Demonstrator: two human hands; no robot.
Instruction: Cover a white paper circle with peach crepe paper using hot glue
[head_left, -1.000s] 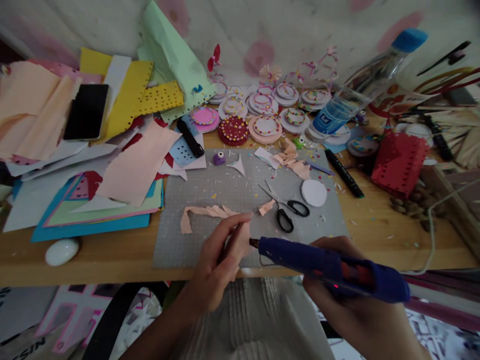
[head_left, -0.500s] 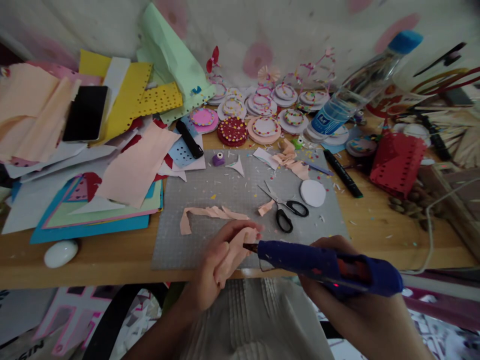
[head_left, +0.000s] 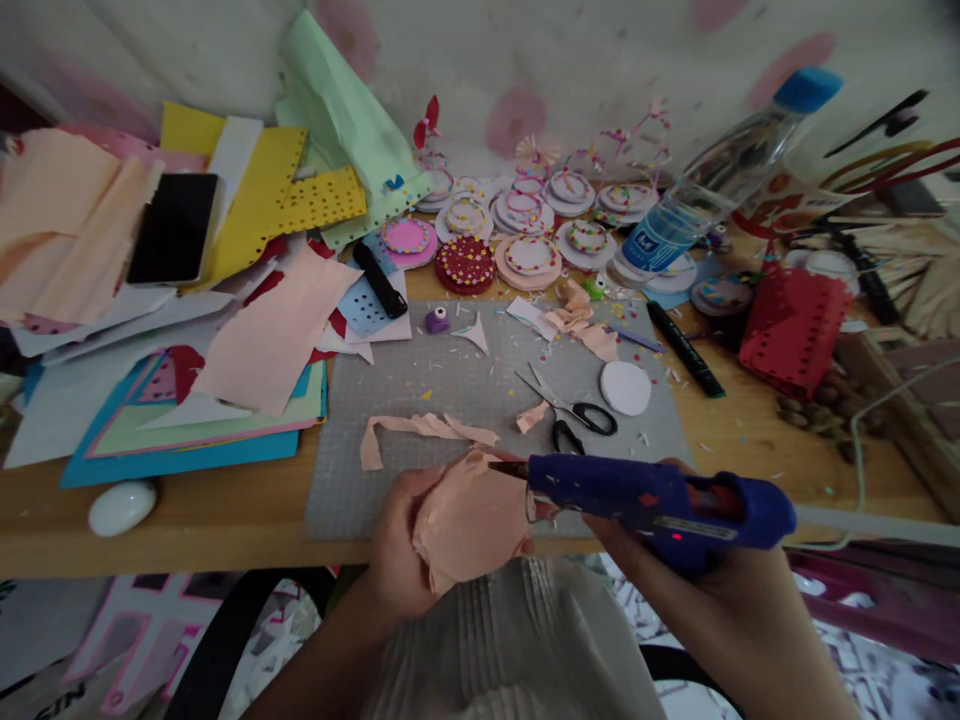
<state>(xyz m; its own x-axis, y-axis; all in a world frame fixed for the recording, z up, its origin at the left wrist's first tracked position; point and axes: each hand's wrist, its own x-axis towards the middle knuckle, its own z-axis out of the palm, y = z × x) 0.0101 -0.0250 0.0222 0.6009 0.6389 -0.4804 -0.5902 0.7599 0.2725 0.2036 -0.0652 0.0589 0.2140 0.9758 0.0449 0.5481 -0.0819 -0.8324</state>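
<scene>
My left hand [head_left: 401, 540] grips a round, peach paper-covered disc [head_left: 472, 520] by its edge, its broad face turned up toward me. In my right hand [head_left: 697, 590] is a blue hot glue gun [head_left: 645, 500], lying roughly level with its nozzle pointing left. The dark nozzle tip is over the upper rim of the disc; whether it touches cannot be made out. A small red light glows on the gun. Just beyond the disc, a crinkled peach paper strip [head_left: 427, 428] lies on the grey cutting mat [head_left: 345, 500], with black-handled scissors [head_left: 566, 405] to its right.
A white paper disc [head_left: 625, 388] and a black marker [head_left: 686, 350] lie to the right. Several small decorated discs [head_left: 465, 264] stand along the back beside a plastic bottle [head_left: 675, 220]. Stacked papers [head_left: 255, 330] and a phone [head_left: 174, 228] occupy the left.
The peach disc has turned from nearly edge-on to show its broad face. My right hand and the glue gun have shifted slightly upward, with the nozzle still near the disc's rim.
</scene>
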